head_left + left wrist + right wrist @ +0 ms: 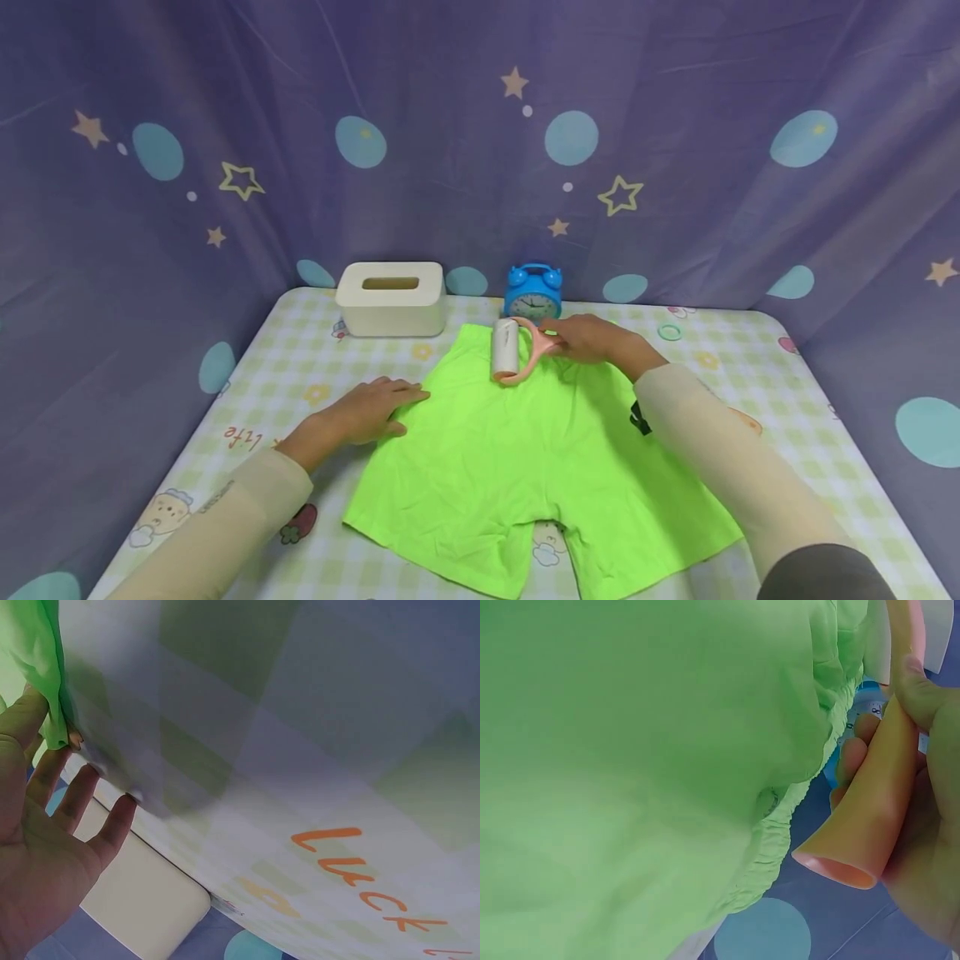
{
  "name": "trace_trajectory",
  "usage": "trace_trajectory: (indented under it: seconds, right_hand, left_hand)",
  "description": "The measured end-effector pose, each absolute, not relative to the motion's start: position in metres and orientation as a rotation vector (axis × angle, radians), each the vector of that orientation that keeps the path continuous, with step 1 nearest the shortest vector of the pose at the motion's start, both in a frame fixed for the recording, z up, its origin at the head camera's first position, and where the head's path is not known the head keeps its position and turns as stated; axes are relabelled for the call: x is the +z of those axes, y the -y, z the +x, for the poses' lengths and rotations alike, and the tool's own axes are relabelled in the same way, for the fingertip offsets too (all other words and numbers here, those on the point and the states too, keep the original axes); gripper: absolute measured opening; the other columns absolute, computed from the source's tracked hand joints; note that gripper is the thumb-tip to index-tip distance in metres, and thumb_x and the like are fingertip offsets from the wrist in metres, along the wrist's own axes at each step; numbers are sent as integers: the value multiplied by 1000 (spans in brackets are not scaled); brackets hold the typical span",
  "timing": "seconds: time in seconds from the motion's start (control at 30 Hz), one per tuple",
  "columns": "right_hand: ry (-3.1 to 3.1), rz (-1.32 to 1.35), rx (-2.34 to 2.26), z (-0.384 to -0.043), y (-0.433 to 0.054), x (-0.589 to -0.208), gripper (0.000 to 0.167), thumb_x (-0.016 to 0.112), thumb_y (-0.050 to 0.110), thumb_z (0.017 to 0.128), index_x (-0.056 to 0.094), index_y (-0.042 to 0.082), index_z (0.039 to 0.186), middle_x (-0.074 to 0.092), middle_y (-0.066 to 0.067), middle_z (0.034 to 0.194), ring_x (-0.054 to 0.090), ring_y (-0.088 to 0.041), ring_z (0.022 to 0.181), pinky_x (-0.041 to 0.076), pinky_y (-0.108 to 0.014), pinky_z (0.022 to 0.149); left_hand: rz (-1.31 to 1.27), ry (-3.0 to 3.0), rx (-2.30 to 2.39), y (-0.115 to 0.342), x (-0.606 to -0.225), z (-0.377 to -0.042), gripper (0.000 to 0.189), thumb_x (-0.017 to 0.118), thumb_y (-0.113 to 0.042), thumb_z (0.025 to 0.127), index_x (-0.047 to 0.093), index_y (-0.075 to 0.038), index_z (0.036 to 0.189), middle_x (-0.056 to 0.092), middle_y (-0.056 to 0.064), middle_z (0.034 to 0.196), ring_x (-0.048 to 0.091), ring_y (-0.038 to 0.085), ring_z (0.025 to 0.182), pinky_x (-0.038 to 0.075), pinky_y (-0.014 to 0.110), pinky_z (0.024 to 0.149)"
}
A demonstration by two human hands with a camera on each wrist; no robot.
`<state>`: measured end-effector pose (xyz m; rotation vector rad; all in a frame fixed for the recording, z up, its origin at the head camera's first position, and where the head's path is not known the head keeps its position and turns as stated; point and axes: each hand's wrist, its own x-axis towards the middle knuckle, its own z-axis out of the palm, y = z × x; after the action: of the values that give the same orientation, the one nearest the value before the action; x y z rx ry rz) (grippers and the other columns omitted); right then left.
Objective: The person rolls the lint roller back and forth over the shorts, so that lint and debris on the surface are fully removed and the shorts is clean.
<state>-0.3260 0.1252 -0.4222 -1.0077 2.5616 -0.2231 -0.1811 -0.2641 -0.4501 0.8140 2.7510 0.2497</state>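
Neon green shorts (525,450) lie spread on the table, waistband at the far side. My right hand (592,337) grips the pink handle (870,802) of a lint roller, whose white roll (506,350) lies over the waistband area. The handle's hollow, flared end shows in the right wrist view. My left hand (375,408) rests at the left edge of the shorts, fingers extended and thumb apart. In the left wrist view, the fabric edge (49,682) overlaps the thumb and index finger of that left hand (56,840).
A cream tissue box (393,308) stands at the back left. Directly behind the lint roller is a blue alarm clock (532,292). A small green ring (670,332) lies at the back right. Beyond the checked tablecloth (262,367) hangs a purple patterned curtain (450,200).
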Motion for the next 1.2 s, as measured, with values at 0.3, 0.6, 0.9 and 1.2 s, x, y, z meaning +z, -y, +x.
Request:
trace_trajectory:
  seconds: [0.3,0.6,0.9,1.2]
  right_hand:
    - [-2568,-1052,-212,-326,-135,-419,32,59,34,105,51,24,134,58,1,79,54,-16,68,43,-31,67]
    - [-2569,-1029,-246,-329,-153,-416,34,59,36,104,53,22,135,53,2,72,49,-15,64,41,-32,66]
    - [-2565,-935,-256,-329,-182,-410,24,59,35,104,55,25,126,50,3,73,47,-14,64,40,-33,68]
    - [-2564,-906,-224,-328,-218,-410,30,58,33,105,55,23,133,55,1,77,48,-15,65,40,-32,67]
  left_hand:
    - [822,-2733,276,261,-448,-181,62,73,-23,95,50,-14,152,50,14,154,49,42,134,44,63,104]
    - [833,-2737,273,261,-448,-183,63,74,-24,95,50,-15,152,50,13,154,50,41,135,44,62,104]
    - [810,-2733,269,266,-448,-183,63,72,-26,96,49,-17,153,49,12,154,49,41,135,43,63,104]
    - [807,-2725,272,266,-451,-184,63,72,-27,96,48,-18,153,49,12,154,48,42,137,43,64,105]
